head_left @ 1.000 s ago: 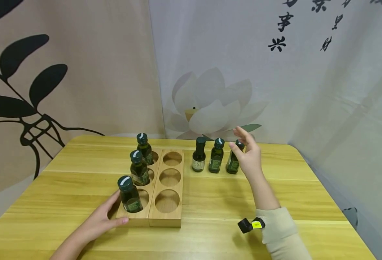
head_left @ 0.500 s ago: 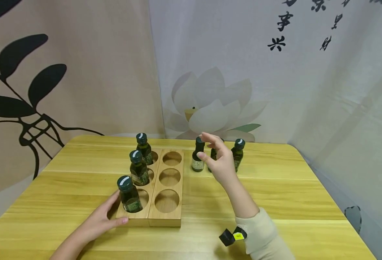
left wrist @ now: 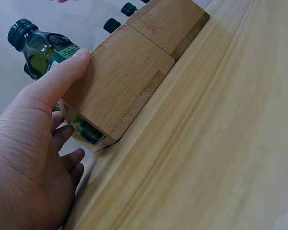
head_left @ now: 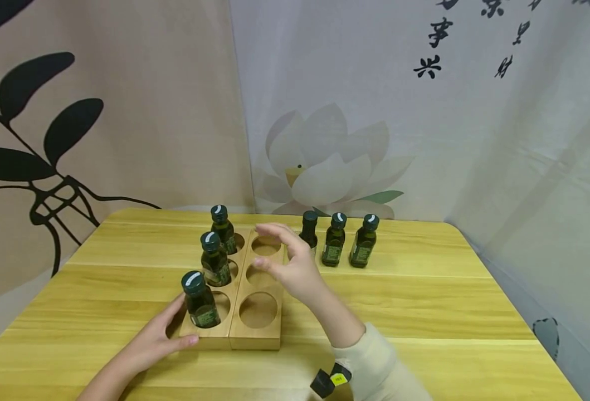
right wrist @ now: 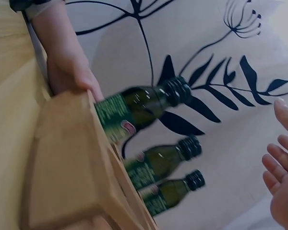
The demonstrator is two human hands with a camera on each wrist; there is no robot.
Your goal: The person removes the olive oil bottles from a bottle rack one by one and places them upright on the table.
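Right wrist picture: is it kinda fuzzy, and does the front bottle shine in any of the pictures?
Right wrist view: yes, the wooden rack looks soft-edged, and small white glints show on the front bottle; left wrist view: it has little glints too, though the picture looks dimmer; head view: brighter and crisper overall.

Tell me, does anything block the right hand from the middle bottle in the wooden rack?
Nothing visible does: in the head and right wrist views, open air lies between the right hand and the middle bottle.
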